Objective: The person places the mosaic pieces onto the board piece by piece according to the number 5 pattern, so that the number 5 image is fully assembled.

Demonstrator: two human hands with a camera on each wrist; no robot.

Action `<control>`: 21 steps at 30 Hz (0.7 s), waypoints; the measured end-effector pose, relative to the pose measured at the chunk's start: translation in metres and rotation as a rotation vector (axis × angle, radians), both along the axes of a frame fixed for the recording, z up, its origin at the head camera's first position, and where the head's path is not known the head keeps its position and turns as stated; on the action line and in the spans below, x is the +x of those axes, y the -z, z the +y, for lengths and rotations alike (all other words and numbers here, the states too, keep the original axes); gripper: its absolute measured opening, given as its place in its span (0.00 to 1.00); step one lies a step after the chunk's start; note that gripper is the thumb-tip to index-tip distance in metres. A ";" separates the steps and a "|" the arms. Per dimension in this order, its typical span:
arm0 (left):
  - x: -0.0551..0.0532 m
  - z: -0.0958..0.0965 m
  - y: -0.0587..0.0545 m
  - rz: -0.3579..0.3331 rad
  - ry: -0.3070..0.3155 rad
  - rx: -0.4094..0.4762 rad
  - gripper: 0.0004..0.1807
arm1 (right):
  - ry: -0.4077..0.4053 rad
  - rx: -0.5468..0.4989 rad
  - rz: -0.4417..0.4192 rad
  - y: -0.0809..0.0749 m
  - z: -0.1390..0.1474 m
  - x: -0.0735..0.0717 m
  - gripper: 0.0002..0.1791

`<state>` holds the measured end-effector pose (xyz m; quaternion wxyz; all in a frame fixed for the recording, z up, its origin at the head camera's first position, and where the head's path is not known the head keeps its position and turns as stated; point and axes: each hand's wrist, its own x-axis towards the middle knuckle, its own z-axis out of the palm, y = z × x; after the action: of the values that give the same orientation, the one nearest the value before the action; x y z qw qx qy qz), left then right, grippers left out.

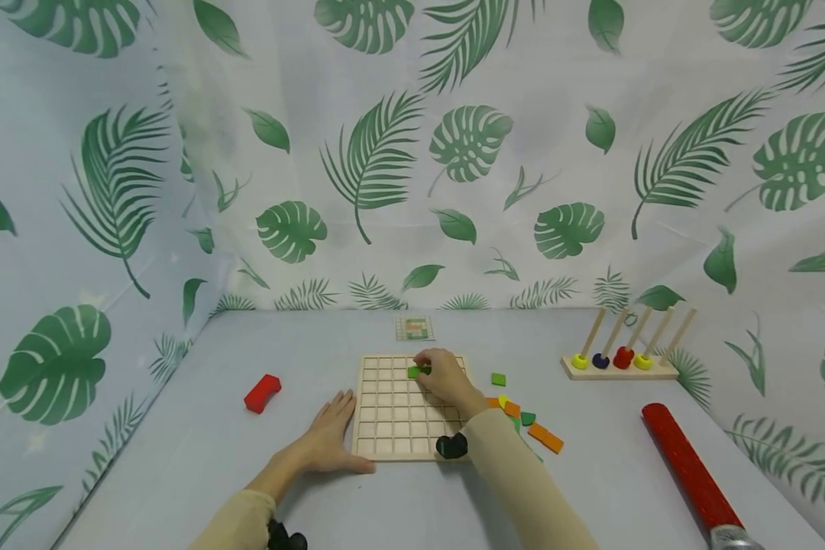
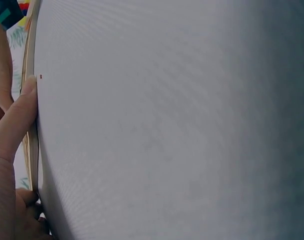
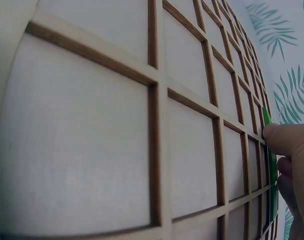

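Observation:
A wooden grid board [image 1: 374, 412] with square cells lies on the table. Over its upper part, my right hand [image 1: 445, 380] pinches a green block [image 1: 413, 373] between thumb and fingers. The right wrist view shows the thumb against this green block [image 3: 267, 117], which is at the far rows of the grid; the fingers partly hide it. My left hand [image 1: 330, 435] rests at the board's left edge with its fingers extended and thumb spread near the lower corner. In the left wrist view the left thumb [image 2: 22, 112] lies along the board's edge [image 2: 31, 65].
Right of the board lie a green square [image 1: 498, 379], orange pieces [image 1: 545, 438] and other small pieces, partly behind the right arm. A peg stand [image 1: 619, 373] with coloured rings, a red rod [image 1: 690, 466], a red block [image 1: 262, 393] and a pattern card [image 1: 415, 328] surround it.

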<state>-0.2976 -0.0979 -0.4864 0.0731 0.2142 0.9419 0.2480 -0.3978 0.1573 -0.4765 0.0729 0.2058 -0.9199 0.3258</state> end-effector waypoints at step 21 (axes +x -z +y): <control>0.000 -0.002 0.001 0.033 0.029 0.001 0.69 | 0.141 -0.085 -0.023 -0.030 0.060 0.013 0.15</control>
<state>-0.2980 -0.1002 -0.4878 0.0611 0.2322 0.9397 0.2437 -0.3849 0.2173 -0.4461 0.0940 0.1334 -0.9182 0.3610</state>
